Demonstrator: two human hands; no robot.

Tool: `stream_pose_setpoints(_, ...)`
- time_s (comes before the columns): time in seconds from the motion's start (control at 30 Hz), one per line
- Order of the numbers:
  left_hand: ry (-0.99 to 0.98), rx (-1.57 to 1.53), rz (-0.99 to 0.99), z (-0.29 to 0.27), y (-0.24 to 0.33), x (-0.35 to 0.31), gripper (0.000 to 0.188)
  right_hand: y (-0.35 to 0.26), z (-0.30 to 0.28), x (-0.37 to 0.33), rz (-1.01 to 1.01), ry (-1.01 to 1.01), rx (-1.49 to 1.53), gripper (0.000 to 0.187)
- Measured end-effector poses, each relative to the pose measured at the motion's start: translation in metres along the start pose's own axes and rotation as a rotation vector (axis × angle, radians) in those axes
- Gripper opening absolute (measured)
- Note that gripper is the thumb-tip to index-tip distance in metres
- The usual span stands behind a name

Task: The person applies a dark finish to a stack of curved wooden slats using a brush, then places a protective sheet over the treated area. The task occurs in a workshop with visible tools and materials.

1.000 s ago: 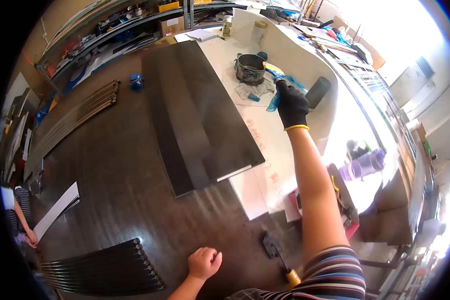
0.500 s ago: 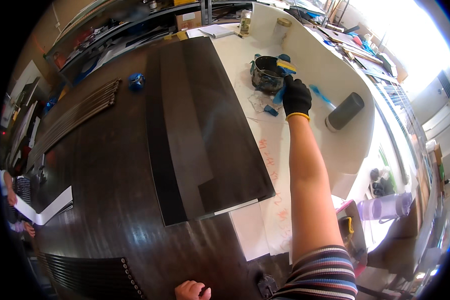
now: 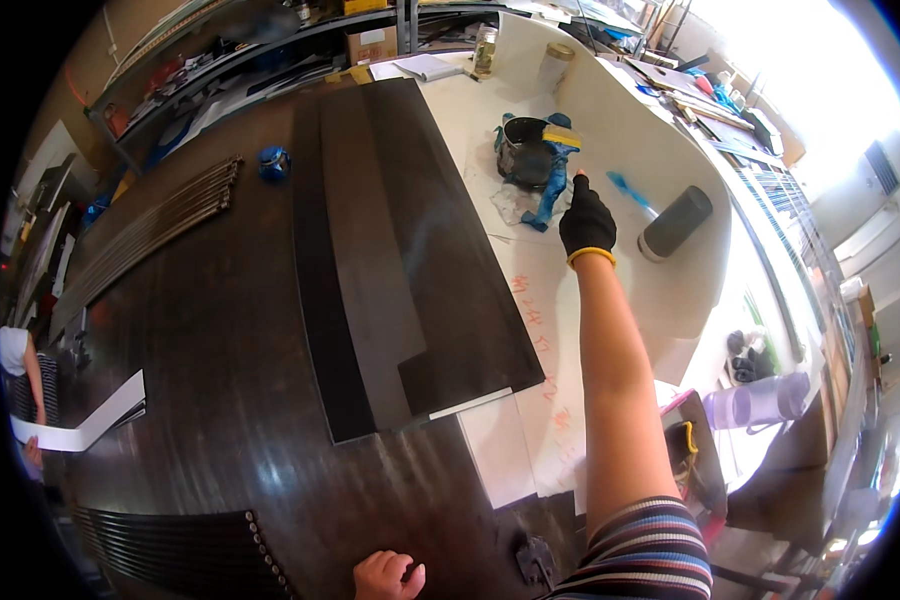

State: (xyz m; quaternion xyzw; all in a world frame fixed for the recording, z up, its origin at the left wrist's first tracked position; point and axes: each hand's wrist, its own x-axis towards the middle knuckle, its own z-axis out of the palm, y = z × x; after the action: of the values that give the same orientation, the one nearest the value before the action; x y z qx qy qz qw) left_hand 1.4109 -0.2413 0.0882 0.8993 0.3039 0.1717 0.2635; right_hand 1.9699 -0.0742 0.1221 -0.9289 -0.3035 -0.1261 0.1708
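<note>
My right hand (image 3: 587, 222), in a black glove with a yellow cuff, is beside a paint-smeared pot (image 3: 526, 158) on the right. Its index finger stretches forward with a bare tip, and nothing shows in its grip. A brush (image 3: 560, 137) with a yellow band leans over the pot's rim, its blue-stained handle (image 3: 547, 200) sloping down next to my fingers. Crumpled whitish material (image 3: 511, 205) lies under the pot. My bare left hand (image 3: 388, 576) rests curled at the dark table's near edge. A small dark spot shows between thumb and fingers; what it is stays unclear.
Layered dark sheets (image 3: 410, 240) lie on the dark table (image 3: 210, 370). Around the pot curves a white panel (image 3: 660, 150), with a grey cylinder (image 3: 676, 223) and a purple bottle (image 3: 760, 402) to the right. Dark tubes (image 3: 180, 550) lie front left; another person (image 3: 25, 370) handles a white strip (image 3: 100, 425).
My right hand has drawn back a little from the brush and pot, leaving the handle in plain sight. My left hand has barely moved. The person at left has shifted along the white strip.
</note>
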Motion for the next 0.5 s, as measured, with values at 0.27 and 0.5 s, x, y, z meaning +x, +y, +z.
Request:
stream_pose_setpoints(0.27,0.140,-0.109,0.021,-0.012,-0.007,-0.007,0.020,-0.071,-0.045,-0.109,-0.222,0.207,0.542,0.043)
stream_pose_setpoints(0.5,-0.018,-0.495,0.116,0.009,-0.032,-0.023,0.025,-0.175,-0.145,-0.293,-0.548,-0.535,0.823,0.037)
